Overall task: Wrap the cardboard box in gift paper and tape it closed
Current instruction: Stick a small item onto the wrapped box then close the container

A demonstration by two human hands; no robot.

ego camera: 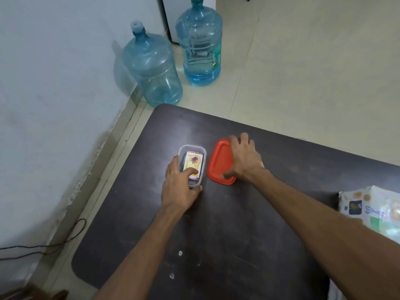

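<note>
Dark table (216, 245) below. Left hand (179, 187) curls round the clear tub (191, 146), one fingertip on the little box (194, 159) inside. Right hand (244, 159) has spread fingers gripping the red lid (218, 159).

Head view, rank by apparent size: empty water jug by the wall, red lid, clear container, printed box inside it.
1. empty water jug, though farthest away.
2. red lid and clear container: alike, each partly covered, so unranked.
3. printed box.
</note>
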